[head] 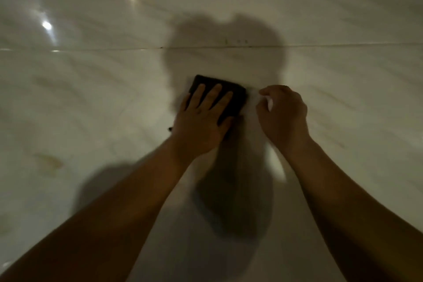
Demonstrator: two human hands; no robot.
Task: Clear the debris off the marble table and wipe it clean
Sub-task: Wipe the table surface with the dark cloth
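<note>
Head view: my left hand [201, 121] lies flat, fingers straight, pressing the dark cloth [235, 96] onto the marble table [91, 89], just short of the seam [320, 46]. Right hand [283, 114] is just beside the cloth, fingers curled; whether it holds anything I can't tell, too blurred. Wiping step, I judge. To do it well: even palm pressure, overlapping strokes, cover the specks [242, 41] by the seam and the brownish stain [49, 161] at left.
</note>
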